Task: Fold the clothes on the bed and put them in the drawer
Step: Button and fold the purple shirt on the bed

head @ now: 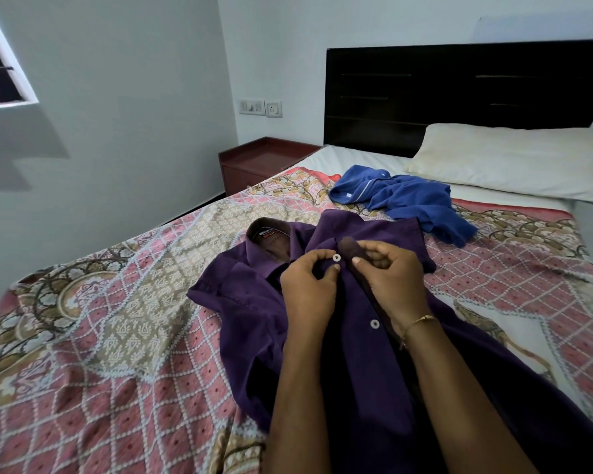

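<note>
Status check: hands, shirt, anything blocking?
Left hand and right hand pinching purple button-up shirt placket. Unfolded. Crumpled blue garment behind, apart.

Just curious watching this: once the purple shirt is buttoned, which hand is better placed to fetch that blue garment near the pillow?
Probably the right hand. The crumpled blue garment lies beyond the purple button-up shirt on the right side, nearer that hand than the left hand. Both hands now pinch the shirt's front.
</note>
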